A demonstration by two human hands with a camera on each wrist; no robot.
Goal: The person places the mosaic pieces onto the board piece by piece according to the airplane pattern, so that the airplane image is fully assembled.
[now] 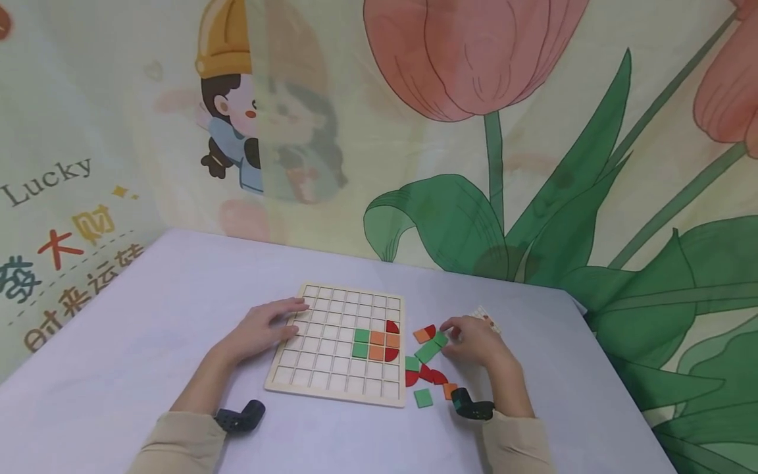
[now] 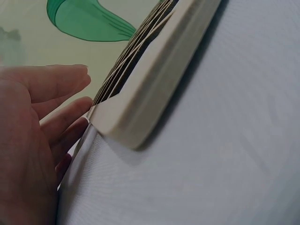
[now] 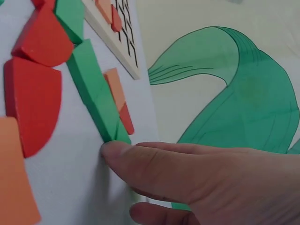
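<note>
A wooden grid board (image 1: 308,378) lies on the table, with green, orange and red tiles set in its right side. My left hand (image 1: 263,329) rests at the board's left edge, fingers extended; in the left wrist view, the left hand (image 2: 42,122) is near the board's corner (image 2: 126,122). To the right of the board, my right hand (image 1: 476,339) pinches a green square tile (image 1: 440,338) at the end of a green row. In the right wrist view, the thumb of the right hand (image 3: 187,176) is against the green tile (image 3: 110,124); the index fingertip is partly hidden.
Loose tiles lie between board and right hand: an orange tile (image 1: 422,336), red quarter-round pieces (image 1: 438,376) and a green square (image 1: 423,397). A small patterned card (image 1: 487,317) lies behind the right hand. A printed cloth (image 1: 414,164) hangs behind the table (image 1: 148,316).
</note>
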